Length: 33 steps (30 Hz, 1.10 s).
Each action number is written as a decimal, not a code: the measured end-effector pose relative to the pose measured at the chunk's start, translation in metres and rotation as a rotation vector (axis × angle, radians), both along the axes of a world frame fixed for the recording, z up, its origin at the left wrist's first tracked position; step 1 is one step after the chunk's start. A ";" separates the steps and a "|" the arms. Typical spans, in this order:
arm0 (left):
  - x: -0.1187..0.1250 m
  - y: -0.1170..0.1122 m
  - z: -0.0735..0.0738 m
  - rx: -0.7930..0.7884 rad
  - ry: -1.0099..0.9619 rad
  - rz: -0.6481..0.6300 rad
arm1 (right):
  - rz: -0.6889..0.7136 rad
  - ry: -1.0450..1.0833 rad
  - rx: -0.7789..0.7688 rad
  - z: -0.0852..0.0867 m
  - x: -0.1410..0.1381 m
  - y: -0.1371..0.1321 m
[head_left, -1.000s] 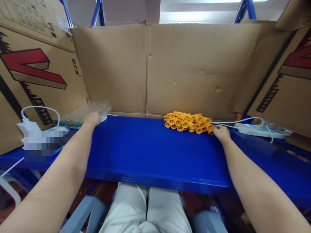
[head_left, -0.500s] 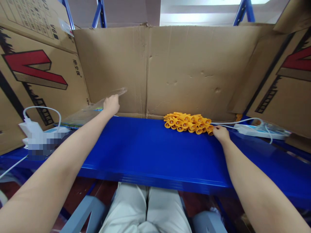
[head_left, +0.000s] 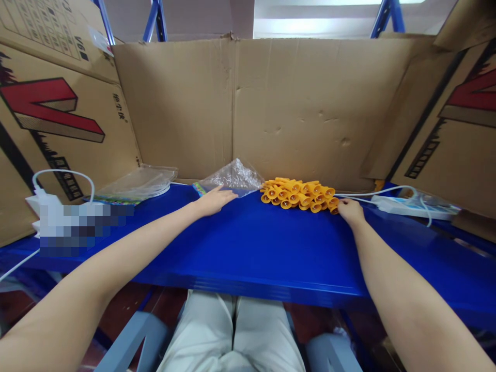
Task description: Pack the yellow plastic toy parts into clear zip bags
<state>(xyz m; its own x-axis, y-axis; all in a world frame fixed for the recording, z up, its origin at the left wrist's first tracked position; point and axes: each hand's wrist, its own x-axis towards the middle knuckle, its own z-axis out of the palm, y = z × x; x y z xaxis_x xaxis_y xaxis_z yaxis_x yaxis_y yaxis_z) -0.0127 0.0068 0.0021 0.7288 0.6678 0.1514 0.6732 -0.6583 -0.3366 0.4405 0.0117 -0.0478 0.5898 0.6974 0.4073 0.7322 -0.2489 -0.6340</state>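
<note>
1. Head view, surface: a glossy blue shelf (head_left: 251, 253) stretches beneath and between the person's two hands.
2. Head view, room: beyond the hands stands a creased cardboard panel (head_left: 186, 103); a printed carton (head_left: 50, 108) with a red V rises left of the left hand. Right of the right hand lies a white power strip (head_left: 414, 207).
3. Head view, left hand (head_left: 217, 201): fingers extended and slightly spread, overlapping the near edge of a crinkled clear bag (head_left: 238, 175), which lies just beyond it. A flat stack of clear bags (head_left: 135, 181) lies farther left.
4. Head view, right hand (head_left: 352, 211): fingers curled against the right end of a pile of orange flared pieces (head_left: 298, 195), which extends leftward from it; whether it pinches one cannot be told.
</note>
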 end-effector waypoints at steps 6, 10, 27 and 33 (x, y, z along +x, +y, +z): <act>-0.021 0.001 -0.012 -0.110 0.050 0.080 | 0.009 0.043 -0.057 0.003 -0.003 -0.003; -0.031 0.003 -0.009 -0.179 -0.032 0.144 | 0.012 0.054 -0.053 0.005 -0.007 -0.006; -0.009 0.013 0.003 -0.291 -0.266 0.657 | -0.013 0.038 -0.023 0.007 -0.010 -0.008; -0.006 0.005 -0.009 -0.196 -0.324 0.715 | 0.026 -0.171 0.441 0.051 -0.055 -0.016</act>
